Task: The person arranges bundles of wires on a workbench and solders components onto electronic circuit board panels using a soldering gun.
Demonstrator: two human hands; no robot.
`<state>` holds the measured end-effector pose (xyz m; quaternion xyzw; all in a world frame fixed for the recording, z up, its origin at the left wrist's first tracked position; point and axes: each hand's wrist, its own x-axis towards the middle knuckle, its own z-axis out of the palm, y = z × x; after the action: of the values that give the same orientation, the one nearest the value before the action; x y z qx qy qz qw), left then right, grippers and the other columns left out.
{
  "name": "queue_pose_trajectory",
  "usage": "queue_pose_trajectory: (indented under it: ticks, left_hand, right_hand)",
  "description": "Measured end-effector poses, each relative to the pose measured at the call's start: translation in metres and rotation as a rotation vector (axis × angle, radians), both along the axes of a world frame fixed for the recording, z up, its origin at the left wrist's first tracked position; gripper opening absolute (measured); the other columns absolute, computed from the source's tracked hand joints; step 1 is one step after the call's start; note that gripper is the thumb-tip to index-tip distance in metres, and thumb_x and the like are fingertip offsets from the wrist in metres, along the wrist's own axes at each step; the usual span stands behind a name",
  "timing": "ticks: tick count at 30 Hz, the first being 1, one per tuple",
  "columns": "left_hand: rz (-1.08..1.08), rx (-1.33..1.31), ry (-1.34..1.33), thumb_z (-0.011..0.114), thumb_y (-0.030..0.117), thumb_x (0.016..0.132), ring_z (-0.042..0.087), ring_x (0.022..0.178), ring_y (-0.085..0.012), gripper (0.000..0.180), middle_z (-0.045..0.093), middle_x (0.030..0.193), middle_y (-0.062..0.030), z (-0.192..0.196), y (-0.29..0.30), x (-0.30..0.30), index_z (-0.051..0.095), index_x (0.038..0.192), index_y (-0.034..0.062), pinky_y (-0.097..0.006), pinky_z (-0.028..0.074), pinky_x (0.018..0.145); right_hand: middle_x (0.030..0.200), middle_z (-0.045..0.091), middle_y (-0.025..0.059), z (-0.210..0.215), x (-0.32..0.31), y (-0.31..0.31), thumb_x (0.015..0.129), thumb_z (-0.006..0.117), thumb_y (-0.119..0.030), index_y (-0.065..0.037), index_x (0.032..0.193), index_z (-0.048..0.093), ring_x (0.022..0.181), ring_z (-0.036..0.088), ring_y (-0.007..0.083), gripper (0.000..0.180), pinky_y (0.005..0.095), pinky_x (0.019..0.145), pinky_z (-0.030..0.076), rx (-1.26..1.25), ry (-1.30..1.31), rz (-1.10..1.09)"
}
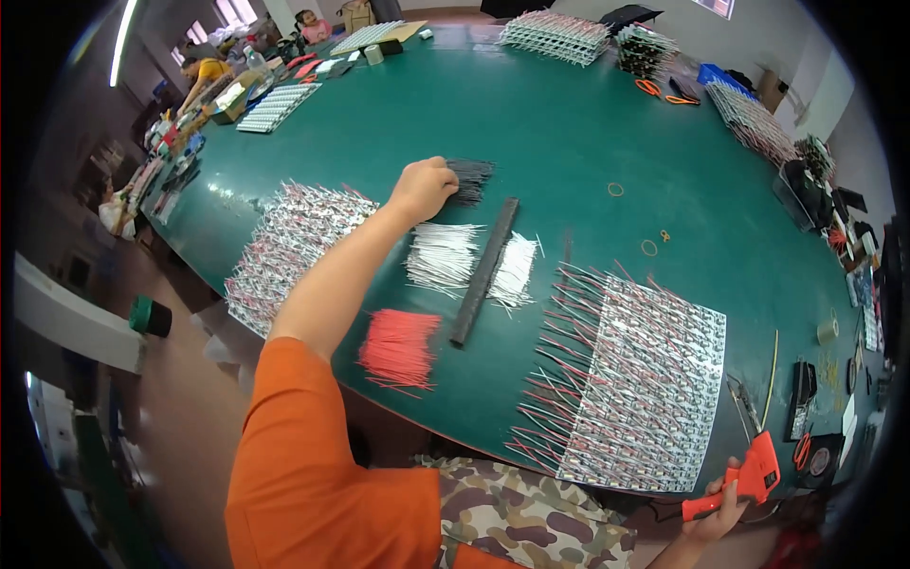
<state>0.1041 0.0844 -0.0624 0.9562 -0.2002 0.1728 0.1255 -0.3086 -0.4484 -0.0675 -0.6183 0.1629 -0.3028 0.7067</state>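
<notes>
Head cam: left hand (422,188) closed on the far black wire bundle (469,178); right hand (725,503) grips an orange glue gun (751,477) near right. Wired strip sheet (637,387) looks mostly done, with white wires (443,256) and red wires (398,347) left over.

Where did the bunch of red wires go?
In the head view, the red wire bundle lies on the green table near its front edge, just right of the person's outstretched left arm, below the white wires and the long black bar.

Wire bundle (469,180) behind bar (484,270); wired sheet (640,384) right of bar.
</notes>
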Motion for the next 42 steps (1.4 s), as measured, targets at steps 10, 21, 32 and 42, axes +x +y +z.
queue_pose_trajectory:
  ticks: [10,21,32,42]
  left_hand:
    - [-0.14,-0.04,0.27,0.07,0.015,0.085,0.064,0.095,-0.0326,0.017,0.065,0.097,-0.0112,0.026,0.018,-0.048,0.073,0.099,0.006,-0.042,0.051,0.082]
    - [-0.131,0.445,0.207,0.06,0.01,0.086,0.065,0.09,-0.0347,0.005,0.065,0.091,-0.012,0.021,-0.004,-0.063,0.063,0.085,0.0058,-0.045,0.051,0.082]
    - [-0.135,0.378,0.1,0.06,0.008,0.082,0.064,0.092,-0.0326,0.007,0.064,0.09,-0.0112,0.014,-0.004,-0.067,0.067,0.084,0.0077,-0.045,0.05,0.081]
    - [-0.064,0.657,-0.055,0.058,0.008,0.081,0.065,0.091,-0.0264,0.009,0.064,0.089,-0.0078,0.023,-0.017,-0.079,0.066,0.086,0.0103,-0.041,0.046,0.089]
  right_hand:
    - [0.126,0.059,0.016,0.005,0.016,0.005,0.097,0.054,-0.01,0.002,0.145,0.036,0.075,0.05,0.0066,0.053,0.0203,0.066,0.044,-0.01,0.006,0.039]
    - [0.121,0.062,0.0158,0.003,0.005,0.014,0.094,0.057,-0.008,0.003,0.144,0.037,0.076,0.052,0.0076,0.055,0.0201,0.069,0.046,0.097,-0.033,-0.009]
    - [0.12,0.06,0.0164,-0.001,-0.005,0.013,0.094,0.057,-0.008,0.002,0.143,0.037,0.076,0.053,0.0078,0.053,0.0194,0.068,0.047,0.123,-0.054,-0.014]
    - [0.121,0.06,0.0171,-0.006,-0.011,0.009,0.093,0.057,-0.007,0.003,0.142,0.037,0.076,0.054,0.0077,0.053,0.0187,0.067,0.048,0.138,-0.06,-0.016]
